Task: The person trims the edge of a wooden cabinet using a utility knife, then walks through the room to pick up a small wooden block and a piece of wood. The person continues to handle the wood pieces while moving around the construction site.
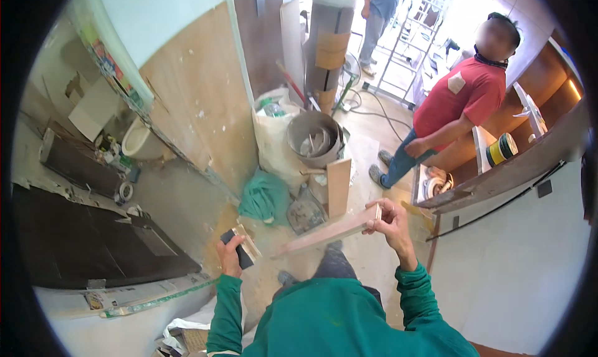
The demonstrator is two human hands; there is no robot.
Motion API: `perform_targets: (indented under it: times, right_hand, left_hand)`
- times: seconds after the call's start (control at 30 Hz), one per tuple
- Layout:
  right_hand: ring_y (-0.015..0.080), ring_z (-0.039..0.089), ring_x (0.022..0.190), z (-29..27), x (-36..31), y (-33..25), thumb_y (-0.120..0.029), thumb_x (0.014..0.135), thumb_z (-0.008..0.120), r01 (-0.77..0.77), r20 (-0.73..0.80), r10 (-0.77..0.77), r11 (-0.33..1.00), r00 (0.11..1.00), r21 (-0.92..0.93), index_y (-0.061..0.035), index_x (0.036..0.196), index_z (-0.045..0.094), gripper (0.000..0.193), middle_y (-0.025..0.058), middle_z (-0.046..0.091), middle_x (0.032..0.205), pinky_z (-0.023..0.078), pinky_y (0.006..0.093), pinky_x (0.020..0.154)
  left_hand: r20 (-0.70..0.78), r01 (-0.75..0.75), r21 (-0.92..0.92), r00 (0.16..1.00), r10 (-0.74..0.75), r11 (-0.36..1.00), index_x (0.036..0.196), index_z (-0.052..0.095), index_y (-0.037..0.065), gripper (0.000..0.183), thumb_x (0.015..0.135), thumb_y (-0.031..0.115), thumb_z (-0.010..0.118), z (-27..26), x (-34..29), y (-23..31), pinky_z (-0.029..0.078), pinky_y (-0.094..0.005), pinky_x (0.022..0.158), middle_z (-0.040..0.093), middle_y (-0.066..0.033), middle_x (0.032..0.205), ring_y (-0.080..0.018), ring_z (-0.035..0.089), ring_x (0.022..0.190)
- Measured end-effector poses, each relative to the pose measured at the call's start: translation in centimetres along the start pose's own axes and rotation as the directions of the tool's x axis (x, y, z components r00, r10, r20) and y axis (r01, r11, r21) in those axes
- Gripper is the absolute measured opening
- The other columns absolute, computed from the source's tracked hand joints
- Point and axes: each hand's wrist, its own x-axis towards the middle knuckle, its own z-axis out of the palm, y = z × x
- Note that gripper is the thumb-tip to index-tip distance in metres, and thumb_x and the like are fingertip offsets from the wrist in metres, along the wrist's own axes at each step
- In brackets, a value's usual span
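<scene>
My left hand (230, 258) is closed around a small wooden block with a dark sheet on it, which looks like a sanding block (251, 246). In my right hand (395, 230), the fingers pinch one end of a long, pale wooden board (330, 232). That board slants down to the left in front of my body, its far end hanging low near the block. Block and board are apart. Both my arms wear green sleeves.
A person in a red shirt (464, 89) stands at the right beside wooden shelves (473, 186). Ahead are a round bin (314, 136), a white sack (274, 148), a green cloth (265, 197) and an upright wooden panel (339, 186). A ladder (414, 42) and another person (380, 14) are farther back.
</scene>
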Motion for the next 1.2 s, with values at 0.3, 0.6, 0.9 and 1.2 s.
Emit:
perform_targets:
  times: [0.3,0.6,0.9,1.2]
  right_hand:
    - [0.0137,0.067,0.063,-10.3,4.5,2.4,-0.007,0.078,0.075,0.158,0.113,-0.138,0.968,0.984,-0.194,0.0042,0.108,0.061,0.034,0.0081,0.067,0.078,0.056,0.0249,0.056]
    - [0.0116,0.065,0.058,-17.2,8.0,-1.0,-0.025,0.079,0.078,-0.038,0.114,0.056,0.987,0.992,-0.157,0.0027,0.091,0.066,0.033,0.0091,0.069,0.07,0.051,0.026,0.052]
    - [0.0172,0.066,0.058,-18.2,11.5,1.6,-0.036,0.076,0.077,0.151,0.134,-0.108,0.92,0.985,-0.363,0.0009,0.088,0.068,0.04,0.0111,0.068,0.07,0.052,0.0298,0.053]
    - [0.0338,0.066,0.06,-16.5,12.6,-0.1,-0.052,0.072,0.073,0.338,0.112,-0.331,0.772,0.937,-0.539,-0.0016,0.079,0.064,0.051,0.0172,0.064,0.064,0.053,0.0408,0.055]
  left_hand:
    - [0.322,-0.26,0.315,0.934,0.155,0.913,0.102,0.062,0.001,0.036,0.069,0.015,0.069,16.3,0.7,-0.1,0.049,-0.0279,0.068,0.064,-0.0046,0.084,-0.0136,0.06,0.074]
    - [0.662,-0.615,0.495,0.725,0.192,0.614,0.12,0.058,0.006,0.062,0.063,0.021,0.077,35.7,-0.9,-0.7,0.05,-0.0329,0.082,0.068,-0.0118,0.099,-0.0202,0.063,0.087]
    - [0.736,-0.712,0.498,0.649,0.192,0.496,0.125,0.056,0.006,0.075,0.058,0.02,0.085,40.8,-3.1,-3.1,0.05,-0.0329,0.087,0.066,-0.0115,0.107,-0.0218,0.064,0.095]
    - [0.707,-0.703,0.467,0.661,0.25,0.537,0.123,0.057,0.005,0.071,0.06,0.02,0.084,40.2,-1.6,-2.8,0.051,-0.0358,0.085,0.065,-0.0128,0.109,-0.0243,0.064,0.096]
